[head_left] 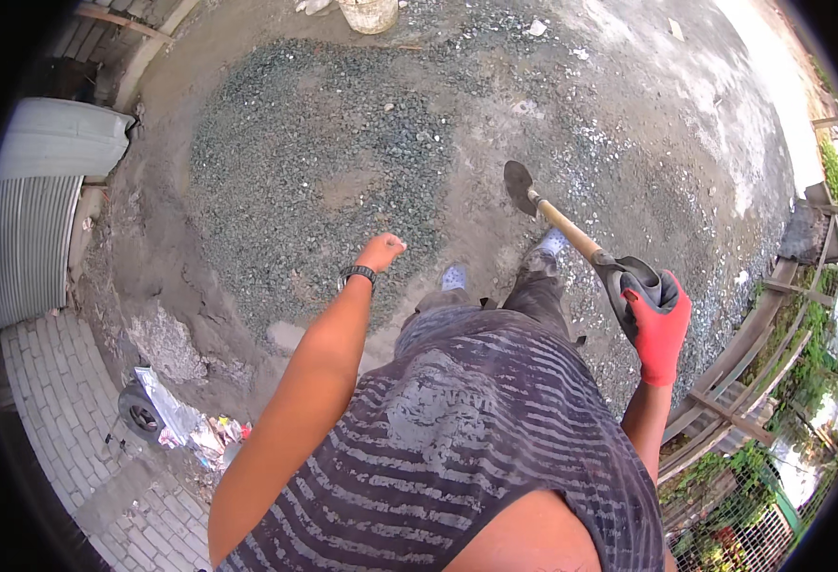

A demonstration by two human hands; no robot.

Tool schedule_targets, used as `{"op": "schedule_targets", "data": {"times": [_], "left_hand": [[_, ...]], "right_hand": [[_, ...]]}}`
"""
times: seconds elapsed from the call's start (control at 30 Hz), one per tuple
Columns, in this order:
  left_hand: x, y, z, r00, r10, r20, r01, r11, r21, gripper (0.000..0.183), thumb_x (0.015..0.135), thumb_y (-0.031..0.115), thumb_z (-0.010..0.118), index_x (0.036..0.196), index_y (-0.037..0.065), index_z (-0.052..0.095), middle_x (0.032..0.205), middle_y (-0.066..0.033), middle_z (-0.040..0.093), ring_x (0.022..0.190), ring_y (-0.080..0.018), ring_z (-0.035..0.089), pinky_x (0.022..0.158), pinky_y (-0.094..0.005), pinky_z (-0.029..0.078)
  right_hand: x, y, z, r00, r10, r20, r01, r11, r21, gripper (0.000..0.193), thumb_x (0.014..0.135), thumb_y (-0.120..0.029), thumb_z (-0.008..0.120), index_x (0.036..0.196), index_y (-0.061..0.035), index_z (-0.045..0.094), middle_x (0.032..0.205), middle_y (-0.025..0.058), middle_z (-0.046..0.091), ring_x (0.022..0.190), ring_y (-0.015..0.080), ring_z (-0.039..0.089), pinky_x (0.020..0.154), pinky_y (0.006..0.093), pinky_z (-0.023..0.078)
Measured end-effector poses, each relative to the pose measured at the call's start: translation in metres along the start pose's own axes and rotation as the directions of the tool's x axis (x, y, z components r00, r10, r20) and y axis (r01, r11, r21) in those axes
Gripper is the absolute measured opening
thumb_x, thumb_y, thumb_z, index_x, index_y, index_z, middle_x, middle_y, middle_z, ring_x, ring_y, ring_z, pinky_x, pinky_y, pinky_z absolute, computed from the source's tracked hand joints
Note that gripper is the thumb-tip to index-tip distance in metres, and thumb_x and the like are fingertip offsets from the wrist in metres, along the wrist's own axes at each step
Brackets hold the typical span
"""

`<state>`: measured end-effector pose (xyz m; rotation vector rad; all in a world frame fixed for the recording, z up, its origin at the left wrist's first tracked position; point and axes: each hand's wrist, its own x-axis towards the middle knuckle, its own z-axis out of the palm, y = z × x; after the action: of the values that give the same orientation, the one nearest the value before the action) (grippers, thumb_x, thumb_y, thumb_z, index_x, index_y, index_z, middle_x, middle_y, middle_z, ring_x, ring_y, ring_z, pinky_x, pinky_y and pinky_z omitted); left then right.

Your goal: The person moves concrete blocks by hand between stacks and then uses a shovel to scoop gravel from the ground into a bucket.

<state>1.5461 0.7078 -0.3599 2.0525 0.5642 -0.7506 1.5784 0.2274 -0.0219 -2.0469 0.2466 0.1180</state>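
Observation:
My right hand (659, 319), in a red glove with dark fingers, is wrapped round the dark grip of a shovel (569, 229). The shovel's pale wooden shaft slants up and left, away from me, to a rounded dark metal blade (519, 187) over the ground ahead of my feet. Bare, with a dark watch (359, 275) at the wrist, my left hand (382, 253) hangs over the gravel (295, 162) with its fingers curled closed. Nothing shows in it, and it is apart from the shovel.
A whitish bucket (369, 13) stands at the far edge. Corrugated metal sheets (30, 248), a tire (140, 412) and litter (217, 440) lie left, beside block paving (61, 400). A wooden rail fence (735, 419) with plants runs along the right.

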Motion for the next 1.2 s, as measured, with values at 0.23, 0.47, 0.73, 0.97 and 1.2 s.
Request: {"op": "schedule_targets", "data": {"times": [0.23, 0.47, 0.73, 0.97, 1.2], "left_hand": [[-0.061, -0.057, 0.006, 0.899, -0.416, -0.139, 0.389, 0.902, -0.185, 0.042, 0.088, 0.041, 0.072, 0.109, 0.005, 0.07, 0.092, -0.0065, 0.072, 0.086, -0.0211, 0.067, 0.083, -0.0345, 0.051], [-0.08, 0.108, 0.026, 0.853, -0.38, -0.357, 0.186, 0.861, -0.474, 0.04, 0.091, 0.036, 0.071, 0.118, 0.006, 0.069, 0.091, -0.0029, 0.071, 0.08, -0.017, 0.066, 0.079, -0.031, 0.052], [-0.069, 0.159, 0.084, 0.869, -0.277, -0.41, 0.102, 0.911, -0.4, 0.044, 0.091, 0.034, 0.074, 0.124, 0.006, 0.066, 0.106, -0.0124, 0.075, 0.093, -0.0241, 0.071, 0.088, -0.0354, 0.053], [-0.101, 0.025, 0.154, 0.691, -0.715, -0.104, 0.318, 0.43, -0.845, 0.028, 0.094, 0.027, 0.066, 0.117, 0.013, 0.068, 0.099, -0.0053, 0.073, 0.078, -0.0174, 0.068, 0.067, -0.0338, 0.054], [-0.026, 0.06, 0.127, 0.679, -0.733, -0.025, 0.418, 0.415, -0.809, 0.031, 0.095, 0.034, 0.062, 0.118, 0.013, 0.068, 0.099, -0.0038, 0.074, 0.081, -0.0166, 0.07, 0.069, -0.0335, 0.054]], "right_hand": [[0.18, -0.009, -0.022, 0.953, -0.14, 0.27, 0.12, 0.989, 0.09, 0.019, 0.082, -0.009, 0.081, 0.095, 0.0014, 0.071, 0.078, -0.0018, 0.065, 0.072, 0.0032, 0.054, 0.063, 0.0221, 0.044], [0.322, -0.058, 0.016, 0.83, -0.358, 0.428, 0.275, 0.93, 0.244, 0.024, 0.08, -0.016, 0.084, 0.089, 0.0014, 0.069, 0.07, 0.001, 0.065, 0.066, 0.004, 0.054, 0.058, 0.0268, 0.045], [0.438, -0.113, 0.126, 0.791, -0.296, 0.536, 0.303, 0.95, 0.077, 0.029, 0.082, -0.025, 0.082, 0.088, 0.0, 0.07, 0.07, 0.0033, 0.067, 0.059, 0.0094, 0.059, 0.056, 0.0291, 0.047], [0.441, -0.156, 0.206, 0.77, -0.271, 0.578, 0.251, 0.961, 0.115, 0.027, 0.082, -0.024, 0.081, 0.09, -0.0004, 0.071, 0.071, 0.0039, 0.069, 0.058, 0.0103, 0.061, 0.055, 0.0296, 0.048], [0.454, -0.179, 0.244, 0.744, -0.283, 0.605, 0.238, 0.959, 0.155, 0.025, 0.083, -0.022, 0.08, 0.093, -0.0007, 0.072, 0.071, 0.0043, 0.067, 0.057, 0.0108, 0.06, 0.055, 0.0302, 0.048]]}}
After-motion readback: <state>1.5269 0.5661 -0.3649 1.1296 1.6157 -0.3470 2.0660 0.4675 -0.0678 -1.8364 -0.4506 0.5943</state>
